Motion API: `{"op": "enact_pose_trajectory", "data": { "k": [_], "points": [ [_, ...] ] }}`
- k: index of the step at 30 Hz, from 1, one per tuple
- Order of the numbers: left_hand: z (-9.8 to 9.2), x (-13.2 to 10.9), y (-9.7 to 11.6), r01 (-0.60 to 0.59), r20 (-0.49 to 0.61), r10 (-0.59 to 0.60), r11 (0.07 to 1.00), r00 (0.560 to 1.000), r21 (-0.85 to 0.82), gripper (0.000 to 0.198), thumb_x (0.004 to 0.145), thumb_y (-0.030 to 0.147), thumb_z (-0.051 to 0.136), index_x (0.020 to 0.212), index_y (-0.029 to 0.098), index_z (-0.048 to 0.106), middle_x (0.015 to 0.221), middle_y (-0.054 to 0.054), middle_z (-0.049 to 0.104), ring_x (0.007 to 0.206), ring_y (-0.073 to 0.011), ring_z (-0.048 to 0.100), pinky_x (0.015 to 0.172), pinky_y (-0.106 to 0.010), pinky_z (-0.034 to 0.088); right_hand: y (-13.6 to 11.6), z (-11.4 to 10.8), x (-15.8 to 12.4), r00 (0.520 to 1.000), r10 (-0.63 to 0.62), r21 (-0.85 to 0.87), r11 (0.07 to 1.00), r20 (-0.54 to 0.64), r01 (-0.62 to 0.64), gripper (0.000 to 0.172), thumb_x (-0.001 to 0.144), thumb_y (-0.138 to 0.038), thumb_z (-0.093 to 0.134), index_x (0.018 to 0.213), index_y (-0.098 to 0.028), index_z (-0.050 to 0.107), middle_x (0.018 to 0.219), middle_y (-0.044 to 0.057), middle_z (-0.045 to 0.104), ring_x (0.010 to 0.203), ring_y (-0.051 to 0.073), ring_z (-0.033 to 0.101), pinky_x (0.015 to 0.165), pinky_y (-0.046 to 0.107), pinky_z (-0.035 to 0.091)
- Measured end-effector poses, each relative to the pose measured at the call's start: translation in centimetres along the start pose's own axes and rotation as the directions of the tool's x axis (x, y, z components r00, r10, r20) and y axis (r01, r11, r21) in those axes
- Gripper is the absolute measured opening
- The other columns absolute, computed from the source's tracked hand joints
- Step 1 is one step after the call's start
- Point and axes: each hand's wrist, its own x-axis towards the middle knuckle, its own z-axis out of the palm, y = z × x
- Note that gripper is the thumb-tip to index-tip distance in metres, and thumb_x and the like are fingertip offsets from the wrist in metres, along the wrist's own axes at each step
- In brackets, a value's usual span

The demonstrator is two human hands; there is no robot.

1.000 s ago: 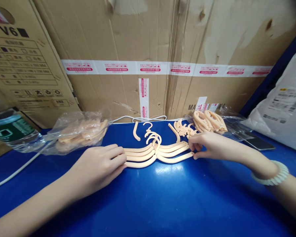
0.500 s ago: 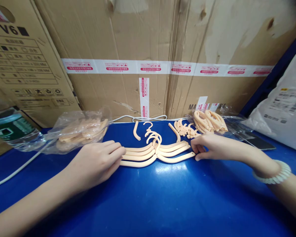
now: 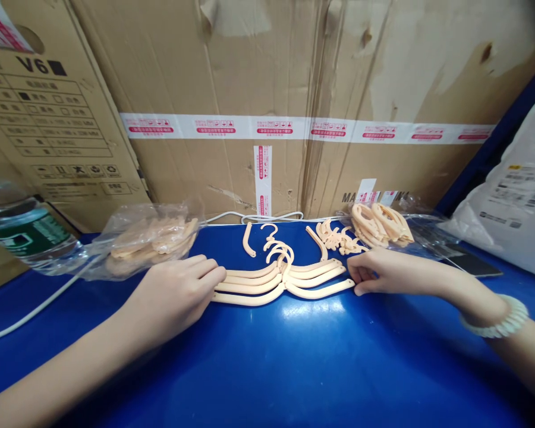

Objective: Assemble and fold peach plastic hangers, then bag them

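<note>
Several peach plastic clothes hangers [image 3: 245,288] lie stacked front to back on the blue table [image 3: 294,368], with their hooks overlapping in the middle. My left hand [image 3: 178,291] is closed at their left ends, its fingertips partly hidden behind the knuckles. At the right tip of the front hanger, my right hand [image 3: 370,270] is closed with thumb and fingers bent together. Behind the stack lie a loose hanger arm [image 3: 248,241], a loose hook [image 3: 270,229] and another arm [image 3: 315,242]. A pile of small hooks [image 3: 332,235] sits near my right hand.
A clear bag of peach parts [image 3: 154,238] and a water bottle [image 3: 31,232] are at left. Bundled peach parts [image 3: 381,224] lie at back right, beside a white package [image 3: 512,184]. Cardboard boxes [image 3: 232,77] stand behind. A white cable [image 3: 35,321] crosses the left side.
The view has shifted slightly. Both hands stay at the ends of the stack; a little more of the front hanger's left end shows beside my left hand.
</note>
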Motion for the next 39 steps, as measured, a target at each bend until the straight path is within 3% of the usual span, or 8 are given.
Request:
{"op": "enact_pose_trajectory", "data": {
  "k": [10, 22, 39],
  "points": [
    [0.1, -0.2, 0.0, -0.002, -0.037, 0.003, 1.000, 0.999, 0.012, 0.032, 0.089, 0.003, 0.036, 0.073, 0.018, 0.059, 0.068, -0.004, 0.058, 0.062, -0.0214, 0.054, 0.053, -0.034, 0.036, -0.2, -0.1, 0.0, 1.000, -0.009, 0.012, 1.000, 0.013, 0.009, 0.010, 0.082, -0.028, 0.062, 0.077, -0.020, 0.058, 0.069, 0.000, 0.062, 0.063, 0.017, 0.055, 0.056, 0.027, 0.035],
    [-0.5, 0.6, -0.1, -0.077, -0.107, 0.061, 0.986, 0.992, -0.146, 0.033, 0.081, -0.009, 0.036, 0.084, 0.011, 0.063, 0.083, -0.010, 0.064, 0.082, -0.0249, 0.055, 0.068, -0.036, 0.049, 0.3, 0.2, 0.0, 1.000, -0.004, 0.025, 1.000, 0.007, 0.004, 0.013, 0.082, -0.032, 0.062, 0.077, -0.020, 0.058, 0.068, -0.001, 0.060, 0.062, 0.016, 0.052, 0.055, 0.026, 0.033],
    [-0.5, 0.5, -0.2, -0.054, -0.100, 0.036, 0.980, 0.994, -0.193, 0.042, 0.071, -0.012, 0.033, 0.089, 0.014, 0.060, 0.093, -0.010, 0.065, 0.087, -0.0247, 0.054, 0.073, -0.036, 0.050, 0.3, 0.2, -0.1, 1.000, -0.003, 0.046, 0.999, 0.012, 0.002, 0.014, 0.082, -0.033, 0.061, 0.077, -0.021, 0.057, 0.068, 0.000, 0.060, 0.061, 0.016, 0.051, 0.054, 0.027, 0.033]
  ]
}}
